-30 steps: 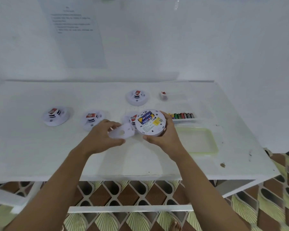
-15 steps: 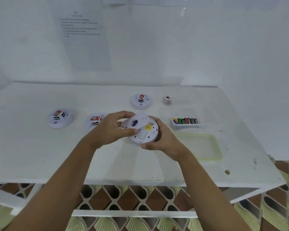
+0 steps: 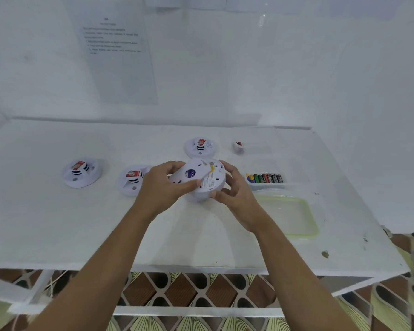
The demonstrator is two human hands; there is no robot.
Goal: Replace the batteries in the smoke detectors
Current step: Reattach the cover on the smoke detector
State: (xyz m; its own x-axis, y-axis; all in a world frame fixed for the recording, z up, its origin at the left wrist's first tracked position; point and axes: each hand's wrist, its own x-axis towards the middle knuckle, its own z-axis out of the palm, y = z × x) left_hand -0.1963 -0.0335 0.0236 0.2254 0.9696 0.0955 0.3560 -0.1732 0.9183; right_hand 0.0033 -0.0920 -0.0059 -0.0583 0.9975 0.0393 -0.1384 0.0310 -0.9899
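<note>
Held detector (image 3: 215, 180): white casing; dark blue oval mark, white label with fine dark print, small yellow patch.
Detector just left of held detector (image 3: 132, 181): white, black banded slots, red-and-white label on top.
Detector far left (image 3: 81, 174): white, black bands, red-and-white label.
Detector behind held detector (image 3: 200, 147): white, black bands, red label.
Small item behind and right (image 3: 238, 147): white with a red top.
Batteries to the right (image 3: 264, 178): yellow-and-purple, green, red, then black with gold lettering.
Tray right and nearer (image 3: 314, 231): clear, yellow-green rim.
Surface (image 3: 58, 223): white, dark specks at right.
Floor below (image 3: 177, 292): brown and yellow-green fan motifs, dark ovals, white lattice.
Wall sheet (image 3: 120, 68): pale, grey print.
</note>
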